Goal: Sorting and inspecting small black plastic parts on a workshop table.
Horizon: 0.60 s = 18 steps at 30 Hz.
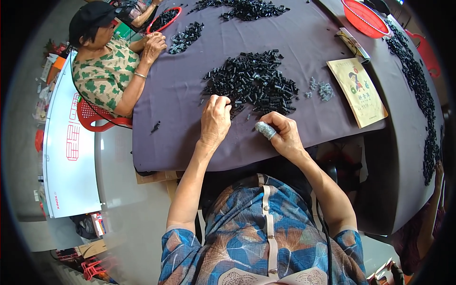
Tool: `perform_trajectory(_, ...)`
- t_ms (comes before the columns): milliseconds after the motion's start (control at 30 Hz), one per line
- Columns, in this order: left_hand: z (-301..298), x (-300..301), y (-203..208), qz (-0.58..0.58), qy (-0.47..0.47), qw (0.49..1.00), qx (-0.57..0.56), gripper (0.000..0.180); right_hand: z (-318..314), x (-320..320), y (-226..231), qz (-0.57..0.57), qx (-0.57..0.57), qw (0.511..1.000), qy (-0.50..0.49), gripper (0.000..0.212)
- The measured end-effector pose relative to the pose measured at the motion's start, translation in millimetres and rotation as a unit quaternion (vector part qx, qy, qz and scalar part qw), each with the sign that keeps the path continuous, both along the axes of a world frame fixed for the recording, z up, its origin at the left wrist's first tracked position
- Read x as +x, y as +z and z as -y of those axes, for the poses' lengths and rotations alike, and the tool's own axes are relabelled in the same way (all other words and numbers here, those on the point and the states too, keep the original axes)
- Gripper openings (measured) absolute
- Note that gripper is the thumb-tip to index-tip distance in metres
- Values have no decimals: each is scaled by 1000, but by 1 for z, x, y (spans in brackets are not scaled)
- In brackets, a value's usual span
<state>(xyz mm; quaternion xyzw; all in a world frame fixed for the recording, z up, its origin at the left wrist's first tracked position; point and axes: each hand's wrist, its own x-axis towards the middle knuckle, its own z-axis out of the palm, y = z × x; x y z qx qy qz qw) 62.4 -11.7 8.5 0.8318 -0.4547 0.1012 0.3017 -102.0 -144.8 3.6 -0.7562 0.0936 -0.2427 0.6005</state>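
So the main heap of small black tubes (251, 78) is sitting about mid-counter (175, 90), right in front of the person's two hands, which are both up near its close side. Left hand (216, 121) is mostly closed, fingers curled in and the tips bunched by the heap's near left side. Can't tell if it's got a piece pinched in there, the knuckles kinda block it. Right hand (280, 132) is just off the heap's near side, between it and the counter's near edge, thumb and fingers drawn in close. Can't tell what that one's got either, if anything. It's also wearing a silvery grey wrap (265, 129) on one digit.

Off to the right there's a little cluster of clear bits (325, 91), then a yellowish booklet (357, 92) lying near the near right corner. A couple of stray black pieces (156, 126) are over toward the near left corner. Another person (107, 71) sits at the left edge, hands near a smaller pile of dark and clear pieces (186, 38), and there's one more black heap (251, 8) way up toward the far edge.
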Motion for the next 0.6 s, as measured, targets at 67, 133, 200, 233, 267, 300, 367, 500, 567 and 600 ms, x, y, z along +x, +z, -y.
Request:
perform_trajectory(67, 0, -3, 6, -6, 1, 1000, 17, 6, -1, 0, 0, -2, 0, 1000, -1, 9)
perform_trajectory(133, -1, -4, 10, -13, 3, 999, 33, 6, -1, 0, 1, -2, -2, 1000, -3, 9)
perform_trajectory(200, -1, -2, 12, -1, -11, 1000, 23, 6, -1, 0, 1, -2, -4, 1000, -2, 9)
perform_trajectory(233, -2, 0, 11, -2, -11, 1000, 24, 6, -1, 0, 1, -2, -6, 1000, -3, 10)
perform_trajectory(267, -2, 3, 10, 7, -16, 1000, 2, 6, -1, 0, 2, -3, -5, 1000, -3, 10)
perform_trajectory(300, -2, 5, 9, 17, -21, 999, -21, 6, -1, 1, 3, -1, -14, 1000, -2, 10)
perform_trajectory(367, 1, 4, 12, -4, -16, 999, -28, 6, -1, 1, 3, 0, -22, 1000, -1, 10)
perform_trajectory(500, 9, -4, 18, -44, -89, 995, -13, 7, -1, 1, 2, 8, -12, 1000, -2, 10)
perform_trajectory(567, 12, -9, 17, -11, -126, 992, 3, 4, 0, 0, 3, 8, -14, 1000, -7, 10)
perform_trajectory(600, 12, -13, 18, -8, -118, 993, 15, 2, -1, -1, 4, 8, -16, 1000, -10, 10)
